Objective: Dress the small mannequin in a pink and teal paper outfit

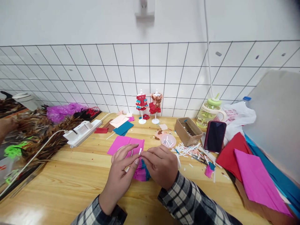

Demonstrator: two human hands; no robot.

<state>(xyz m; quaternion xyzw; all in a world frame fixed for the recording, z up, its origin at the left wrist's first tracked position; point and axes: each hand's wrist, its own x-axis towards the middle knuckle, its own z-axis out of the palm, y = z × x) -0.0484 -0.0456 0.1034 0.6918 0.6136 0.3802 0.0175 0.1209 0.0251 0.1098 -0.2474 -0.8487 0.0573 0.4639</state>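
Observation:
My left hand [123,168] and my right hand [161,164] meet fingertip to fingertip over the table. Between the pinched fingertips a short white strip [140,151] pokes up; which hand grips it harder is hard to see. Just beneath the hands is a ruffled pink and teal crepe paper piece [142,172], partly covered by the fingers. Behind my left hand lies a flat pink paper sheet [117,144]. A white round edge [178,162] shows beside my right hand, mostly hidden.
Two small dress forms [142,103] in paper dresses stand at the wall. To the right are a pink dish [168,141], a cardboard box [188,131], white paper scraps [187,150], a phone [215,136] and a bottle [207,114]. A power strip [82,132] and feathers [58,140] lie left.

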